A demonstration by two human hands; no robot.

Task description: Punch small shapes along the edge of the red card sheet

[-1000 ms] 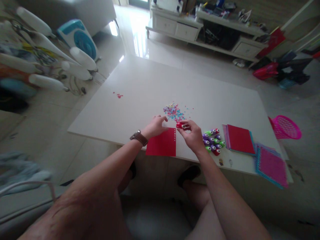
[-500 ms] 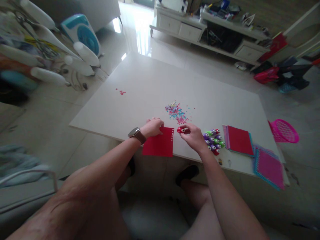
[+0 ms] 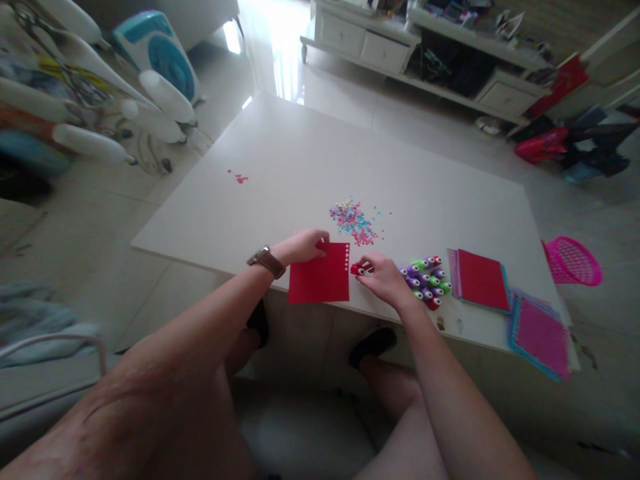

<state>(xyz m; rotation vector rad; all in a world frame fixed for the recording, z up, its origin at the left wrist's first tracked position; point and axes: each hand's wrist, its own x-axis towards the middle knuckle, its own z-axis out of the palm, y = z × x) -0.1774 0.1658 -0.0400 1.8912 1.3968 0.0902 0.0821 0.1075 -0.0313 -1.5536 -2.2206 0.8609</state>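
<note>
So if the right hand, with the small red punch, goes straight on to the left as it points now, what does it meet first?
Most likely the right edge of the red paper sheet, with its punched holes. The right hand holds the red punch just beside that edge; the gap is hard to judge.

Punches right of paper sheet
</note>
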